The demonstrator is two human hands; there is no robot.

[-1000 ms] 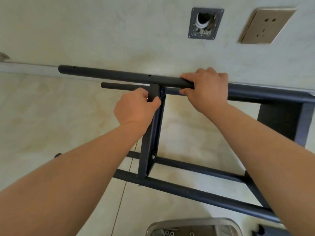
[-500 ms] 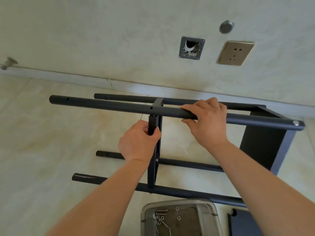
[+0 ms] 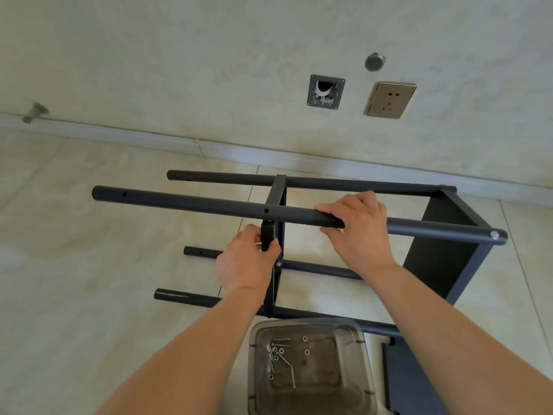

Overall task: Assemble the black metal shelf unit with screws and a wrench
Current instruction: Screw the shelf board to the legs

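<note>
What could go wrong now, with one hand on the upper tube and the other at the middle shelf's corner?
1. The tube hole above the middle shelf corner has no screw visible, so the joint may slip if the left hand lets go.
2. The upper tube might sag if the right hand releases.
3. The screw container sits against the frame; shifting it may spill the screws.
</note>
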